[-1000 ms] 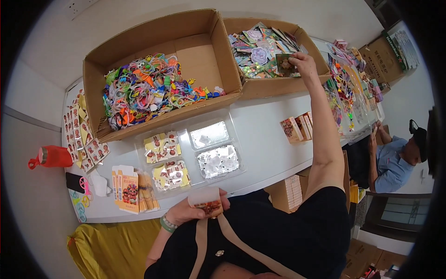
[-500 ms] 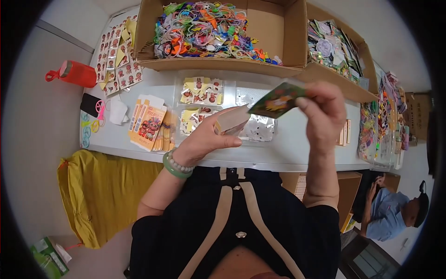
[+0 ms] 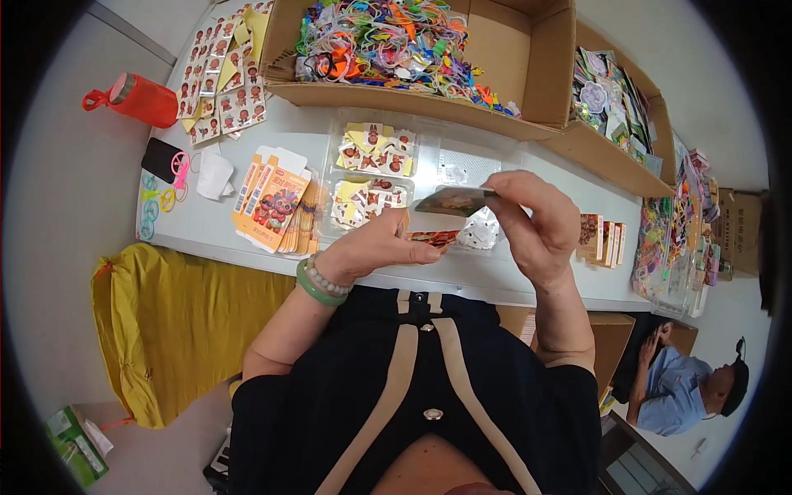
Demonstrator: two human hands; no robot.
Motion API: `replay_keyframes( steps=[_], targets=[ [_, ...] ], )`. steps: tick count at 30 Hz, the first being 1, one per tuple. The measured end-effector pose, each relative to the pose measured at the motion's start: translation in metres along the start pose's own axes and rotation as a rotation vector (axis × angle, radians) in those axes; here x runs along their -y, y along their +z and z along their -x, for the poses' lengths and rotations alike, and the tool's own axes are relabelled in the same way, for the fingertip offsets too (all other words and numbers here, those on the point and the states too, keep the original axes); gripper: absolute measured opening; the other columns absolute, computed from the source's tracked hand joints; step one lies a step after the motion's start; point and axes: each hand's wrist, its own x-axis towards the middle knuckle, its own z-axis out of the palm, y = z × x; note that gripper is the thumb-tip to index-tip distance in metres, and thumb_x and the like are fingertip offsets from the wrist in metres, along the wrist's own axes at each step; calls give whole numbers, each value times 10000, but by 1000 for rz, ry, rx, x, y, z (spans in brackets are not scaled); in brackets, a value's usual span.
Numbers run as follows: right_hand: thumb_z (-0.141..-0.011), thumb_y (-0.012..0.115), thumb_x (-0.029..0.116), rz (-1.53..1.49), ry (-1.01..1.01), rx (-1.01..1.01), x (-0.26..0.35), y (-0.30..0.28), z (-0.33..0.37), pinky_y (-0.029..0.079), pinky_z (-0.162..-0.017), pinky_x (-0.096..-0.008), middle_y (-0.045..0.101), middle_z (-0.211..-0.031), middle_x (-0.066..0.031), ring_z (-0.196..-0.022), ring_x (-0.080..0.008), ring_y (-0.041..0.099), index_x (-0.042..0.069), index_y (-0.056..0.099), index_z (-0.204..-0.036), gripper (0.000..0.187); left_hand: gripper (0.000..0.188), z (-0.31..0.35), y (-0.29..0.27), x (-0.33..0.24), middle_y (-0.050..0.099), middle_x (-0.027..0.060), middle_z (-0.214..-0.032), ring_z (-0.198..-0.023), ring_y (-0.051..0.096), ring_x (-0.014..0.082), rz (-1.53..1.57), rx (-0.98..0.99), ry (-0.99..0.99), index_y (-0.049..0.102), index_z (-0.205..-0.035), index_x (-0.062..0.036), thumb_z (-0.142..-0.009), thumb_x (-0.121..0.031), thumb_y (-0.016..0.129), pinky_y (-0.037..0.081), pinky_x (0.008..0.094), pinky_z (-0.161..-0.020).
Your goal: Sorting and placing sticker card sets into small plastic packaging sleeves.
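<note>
My left hand (image 3: pixel 375 249) is closed around a small printed carton (image 3: pixel 433 238), with its thumb along the near side. Most of that carton is hidden by the fingers. Just above it, my right hand (image 3: pixel 538 224) pinches the edge of a flat green printed card (image 3: pixel 452 200), which is tilted over the carton. Behind the hands lies a clear compartment tray (image 3: pixel 422 157) holding cut sticker pieces (image 3: pixel 375 150) and white speckled pieces (image 3: pixel 480 230). To the left of my left hand are stacked orange flat cartons (image 3: pixel 276 206).
A cardboard box (image 3: pixel 412 97) of colourful trinkets stands at the back, beside another (image 3: pixel 615 157) of cards. Upright filled cartons (image 3: pixel 601 240) stand right. Sticker sheets (image 3: pixel 223 74), a red bottle (image 3: pixel 136 99) and a phone (image 3: pixel 165 161) lie left. A person (image 3: pixel 681 379) sits far right.
My right hand has moved left and down with the card, which now lies flatter over the carton. The left hand has turned the carton to show a red printed side. The view has shifted slightly.
</note>
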Motion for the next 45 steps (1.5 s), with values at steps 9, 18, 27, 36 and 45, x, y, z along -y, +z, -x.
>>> replay_keyframes(
  steps=[9,18,27,36,45],
  targets=[
    [-745,619,-128,-36,101,28,-1,8,-2,476,-758,-271,611,-965,-130,-871,-198,598,-17,588,-950,235,554,2,-2,-4,607,104,-1090,-1008,588,163,132,55,6,484,-1237,13,-775,-177,724,477,275,-866],
    [-696,631,-81,135,103,107,-7,13,-16,476,-764,-296,577,-1057,-114,-921,-238,584,30,626,-913,244,620,-1,-6,-9,595,95,-1100,-1013,593,168,55,-100,83,422,-1292,3,-765,-142,714,476,290,-873],
    [-767,591,128,788,662,479,-130,-40,-122,502,-751,-332,636,-962,-147,-872,-252,630,12,624,-1001,263,673,-4,-12,-10,597,111,-1112,-986,615,195,201,-146,73,410,-1302,22,-750,-183,736,501,304,-844],
    [-748,593,196,938,875,1011,-186,-24,-137,506,-697,-347,670,-854,-117,-741,-254,656,88,654,-988,271,708,-5,-20,-9,602,106,-1089,-995,615,201,245,-163,58,413,-1303,15,-725,-184,769,515,298,-815],
    [-760,587,106,543,747,574,-212,-43,-132,475,-542,-300,624,-736,-90,-595,-176,598,34,609,-850,117,694,-3,-23,-7,603,102,-1085,-987,614,194,267,-139,45,438,-1287,0,-721,-212,777,516,303,-812]
  ],
)
